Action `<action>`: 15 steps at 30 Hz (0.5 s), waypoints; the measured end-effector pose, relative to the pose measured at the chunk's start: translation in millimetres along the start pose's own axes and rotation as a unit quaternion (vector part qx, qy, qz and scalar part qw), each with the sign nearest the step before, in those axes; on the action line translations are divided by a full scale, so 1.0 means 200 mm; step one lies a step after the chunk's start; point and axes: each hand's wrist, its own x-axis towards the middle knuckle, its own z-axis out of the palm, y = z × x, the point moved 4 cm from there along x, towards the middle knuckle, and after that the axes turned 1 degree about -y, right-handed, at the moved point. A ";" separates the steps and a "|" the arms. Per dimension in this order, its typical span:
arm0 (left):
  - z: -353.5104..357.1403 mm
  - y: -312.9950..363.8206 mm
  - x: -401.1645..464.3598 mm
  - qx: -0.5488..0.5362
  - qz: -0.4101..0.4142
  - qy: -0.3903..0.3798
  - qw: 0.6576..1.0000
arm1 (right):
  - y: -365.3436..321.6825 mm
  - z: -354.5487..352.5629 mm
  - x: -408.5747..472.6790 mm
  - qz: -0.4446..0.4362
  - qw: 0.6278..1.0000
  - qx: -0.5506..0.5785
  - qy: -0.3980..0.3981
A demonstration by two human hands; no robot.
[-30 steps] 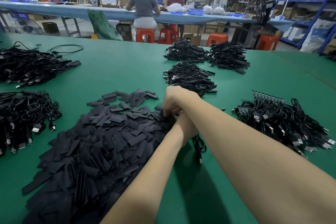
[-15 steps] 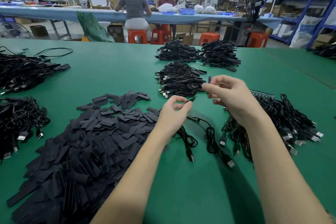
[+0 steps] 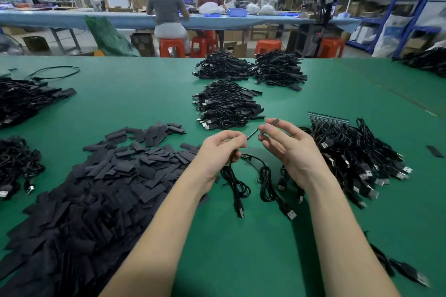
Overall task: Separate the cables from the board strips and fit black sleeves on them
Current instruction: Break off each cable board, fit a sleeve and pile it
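Note:
My left hand [image 3: 220, 149] pinches the thin end of a black cable [image 3: 235, 185], whose coil and USB plug hang down onto the green table [image 3: 135, 103]. My right hand [image 3: 286, 144] pinches a flat black sleeve [image 3: 272, 123] between thumb and fingers, close to the cable's tip. A second loose cable [image 3: 268, 183] lies under the hands. A big heap of flat black sleeves [image 3: 101, 183] lies at my left. At my right sits a pile of cables on board strips [image 3: 350, 149].
Bundles of sleeved cables [image 3: 226, 103] lie ahead, with more bundles [image 3: 251, 70] at the far edge and other cable piles [image 3: 21, 99] at the far left. Two people sit at a long blue bench [image 3: 72, 19] beyond. Shelving stands at the right.
One second ago both hands were together at the sleeve heap. They have lifted to the table's middle, the left with a cable end and the right with a sleeve, and now stand closer together.

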 end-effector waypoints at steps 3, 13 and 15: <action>0.00 0.01 0.00 0.013 0.015 0.001 1.000 | 0.00 -0.01 0.01 -0.002 1.000 0.007 0.008; -0.01 0.04 -0.01 0.087 0.079 0.000 0.993 | -0.04 -0.03 0.01 -0.083 0.994 0.025 -0.071; -0.01 0.04 -0.02 0.080 0.087 -0.014 0.993 | -0.05 -0.03 0.00 -0.096 0.992 0.015 -0.079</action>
